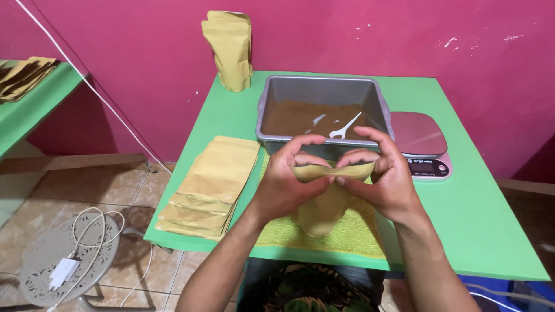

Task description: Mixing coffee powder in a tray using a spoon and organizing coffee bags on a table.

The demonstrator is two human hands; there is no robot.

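Both hands, left (286, 185) and right (388, 176), pinch the top edge of a tan paper stand-up pouch (325, 202); their fingers hide its mouth, so I cannot tell what is inside.

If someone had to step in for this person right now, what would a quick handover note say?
Left hand and right hand: both pinch the top edge of one tan pouch, held upright over the yellow-green towel.
Metal tray behind it holds brown powder and a white spoon.
Kitchen scale sits to the right of the tray, nothing on it.
Flat pouches are stacked on the left; standing pouches wait at the table's far edge.
Done: the pouch in hand looks filled.
Left: the flat stack, apparently unfilled.
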